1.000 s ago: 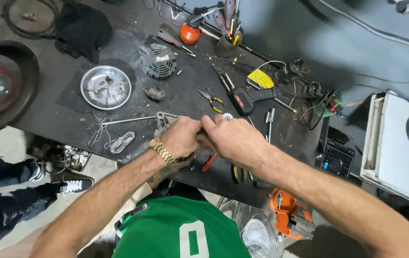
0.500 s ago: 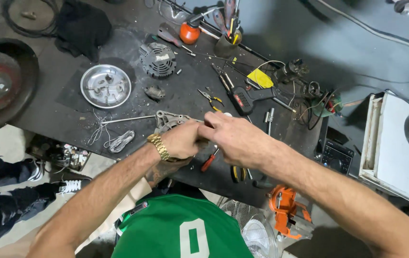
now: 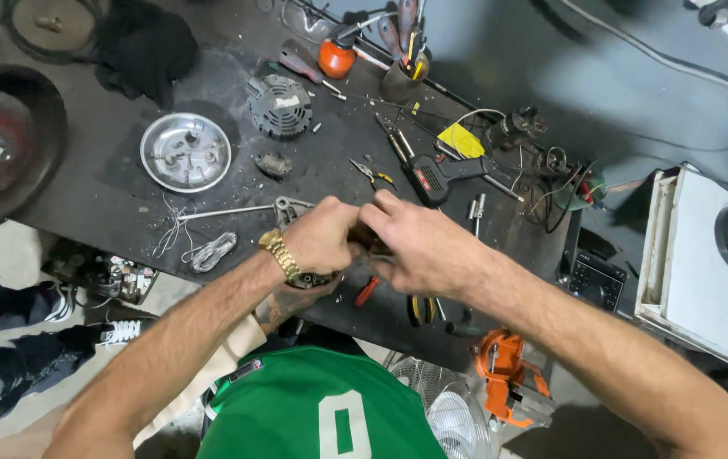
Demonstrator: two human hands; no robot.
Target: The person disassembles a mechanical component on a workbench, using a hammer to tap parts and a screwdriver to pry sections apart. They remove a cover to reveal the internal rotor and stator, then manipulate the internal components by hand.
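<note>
**Small part could slip off the near edge**

Head view: left hand and right hand meet, each grip closed around a small, mostly hidden part above the surface's near edge. A slip could drop it among the red-handled pliers or to the floor.

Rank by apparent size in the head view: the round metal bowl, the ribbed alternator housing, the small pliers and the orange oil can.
1. round metal bowl
2. ribbed alternator housing
3. small pliers and orange oil can: look alike in size, and the can is farther away, so unranked.
</note>
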